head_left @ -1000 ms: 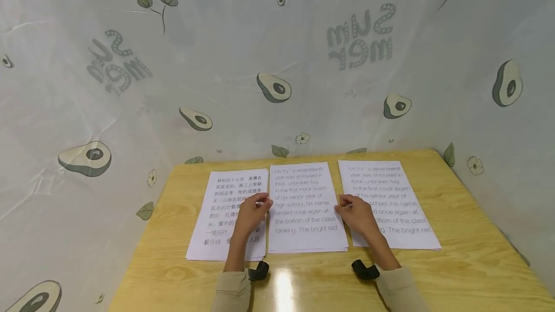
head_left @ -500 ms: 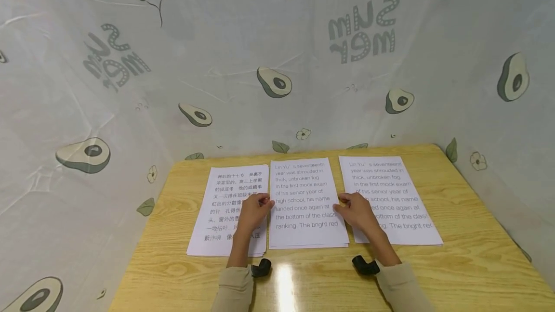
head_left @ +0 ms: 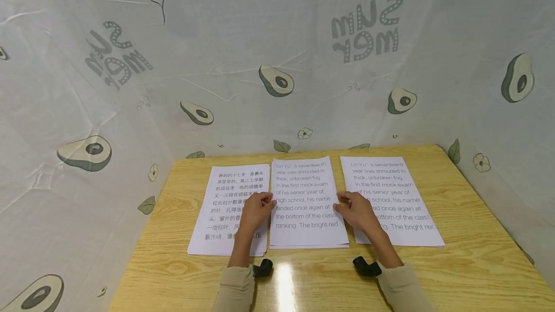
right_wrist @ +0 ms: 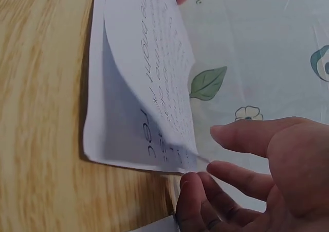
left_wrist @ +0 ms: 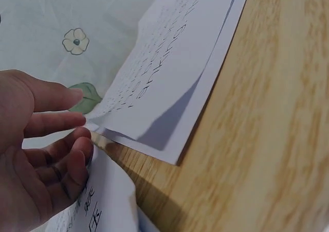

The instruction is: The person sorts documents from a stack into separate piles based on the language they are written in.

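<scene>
In the head view, my hands flank the middle stack of printed paper. Its top sheet (head_left: 303,201), in English text, bows up off the paper under it. At its left edge is my left hand (head_left: 255,212), over the Chinese-text stack (head_left: 212,215). The left wrist view shows the index fingertip (left_wrist: 79,120) right at the sheet's edge and the thumb apart from it. My right hand (head_left: 357,212) mirrors this at the right edge, over part of the right English stack (head_left: 394,196). There the sheet's lifted edge meets the index fingertip (right_wrist: 216,166), with the thumb held above, apart.
All three stacks lie side by side on a wood-grain table (head_left: 173,283). Behind and beside it hangs a pale curtain (head_left: 225,37) printed with avocados and leaves. A black wrist device (head_left: 262,267) sits by the left sleeve, and another black device (head_left: 366,267) by the right.
The head view has tilted slightly. Along its far edge, the middle top sheet now bows up a little more than before. Both hands stay at its sides with little movement.
</scene>
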Demonstrator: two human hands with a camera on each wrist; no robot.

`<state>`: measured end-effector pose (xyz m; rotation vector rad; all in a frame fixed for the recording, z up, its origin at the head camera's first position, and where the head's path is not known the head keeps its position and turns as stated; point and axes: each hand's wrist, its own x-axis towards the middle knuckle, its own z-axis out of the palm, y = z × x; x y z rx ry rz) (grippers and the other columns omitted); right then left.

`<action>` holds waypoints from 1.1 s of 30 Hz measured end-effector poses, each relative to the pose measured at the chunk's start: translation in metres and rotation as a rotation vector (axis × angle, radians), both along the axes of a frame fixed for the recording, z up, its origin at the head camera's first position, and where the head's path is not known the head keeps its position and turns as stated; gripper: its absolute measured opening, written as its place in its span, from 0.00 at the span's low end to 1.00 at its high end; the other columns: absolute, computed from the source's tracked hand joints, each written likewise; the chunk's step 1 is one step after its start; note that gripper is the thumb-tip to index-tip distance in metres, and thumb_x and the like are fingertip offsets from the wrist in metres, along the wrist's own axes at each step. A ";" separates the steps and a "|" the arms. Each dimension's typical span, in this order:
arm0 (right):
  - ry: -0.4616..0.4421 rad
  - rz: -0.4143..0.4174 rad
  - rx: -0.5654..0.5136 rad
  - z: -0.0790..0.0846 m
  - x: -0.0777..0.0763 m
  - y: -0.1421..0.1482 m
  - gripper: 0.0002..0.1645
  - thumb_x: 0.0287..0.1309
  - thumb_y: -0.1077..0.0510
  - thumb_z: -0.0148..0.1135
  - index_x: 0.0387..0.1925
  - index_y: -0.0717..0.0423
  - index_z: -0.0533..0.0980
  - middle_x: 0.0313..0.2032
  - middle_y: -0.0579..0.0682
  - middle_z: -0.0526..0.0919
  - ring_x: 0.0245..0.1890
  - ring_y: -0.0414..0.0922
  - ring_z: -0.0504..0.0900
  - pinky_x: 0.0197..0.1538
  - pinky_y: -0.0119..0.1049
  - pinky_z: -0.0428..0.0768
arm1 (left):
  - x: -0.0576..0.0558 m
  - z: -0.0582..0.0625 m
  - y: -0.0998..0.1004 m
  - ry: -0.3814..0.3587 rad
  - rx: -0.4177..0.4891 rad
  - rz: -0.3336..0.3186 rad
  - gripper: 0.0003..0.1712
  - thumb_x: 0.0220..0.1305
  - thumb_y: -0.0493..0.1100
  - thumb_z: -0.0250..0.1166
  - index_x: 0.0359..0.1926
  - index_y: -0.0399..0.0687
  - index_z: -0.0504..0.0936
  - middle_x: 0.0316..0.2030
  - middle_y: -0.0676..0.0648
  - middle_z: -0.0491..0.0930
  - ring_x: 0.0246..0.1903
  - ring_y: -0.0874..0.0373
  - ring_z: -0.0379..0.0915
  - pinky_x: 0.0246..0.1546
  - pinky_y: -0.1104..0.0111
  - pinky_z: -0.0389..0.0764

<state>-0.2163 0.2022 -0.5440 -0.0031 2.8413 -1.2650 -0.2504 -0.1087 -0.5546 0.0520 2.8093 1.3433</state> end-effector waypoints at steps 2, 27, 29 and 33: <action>0.003 0.005 -0.023 0.001 0.000 0.000 0.30 0.70 0.56 0.68 0.67 0.67 0.78 0.56 0.64 0.86 0.51 0.56 0.87 0.52 0.47 0.84 | 0.000 0.001 0.001 0.001 0.003 -0.002 0.19 0.70 0.44 0.72 0.58 0.40 0.89 0.41 0.47 0.84 0.40 0.56 0.80 0.40 0.66 0.81; -0.005 -0.005 -0.144 0.005 0.000 0.003 0.30 0.70 0.63 0.65 0.71 0.63 0.75 0.57 0.63 0.84 0.47 0.49 0.87 0.42 0.31 0.76 | 0.004 0.005 0.011 0.084 0.144 0.004 0.17 0.68 0.36 0.72 0.57 0.43 0.88 0.45 0.44 0.90 0.41 0.54 0.87 0.39 0.66 0.88; -0.005 -0.008 -0.153 0.004 0.000 0.003 0.30 0.69 0.63 0.65 0.71 0.63 0.75 0.57 0.64 0.84 0.47 0.49 0.87 0.41 0.31 0.77 | 0.004 0.005 0.011 0.091 0.148 0.009 0.17 0.67 0.35 0.72 0.57 0.43 0.89 0.45 0.44 0.90 0.41 0.54 0.87 0.40 0.66 0.88; -0.007 -0.011 -0.167 0.004 0.000 0.004 0.30 0.70 0.64 0.65 0.71 0.62 0.75 0.57 0.64 0.84 0.48 0.50 0.87 0.41 0.30 0.77 | 0.003 0.006 0.009 0.097 0.163 0.013 0.18 0.66 0.33 0.72 0.57 0.42 0.89 0.45 0.44 0.90 0.41 0.54 0.87 0.40 0.67 0.88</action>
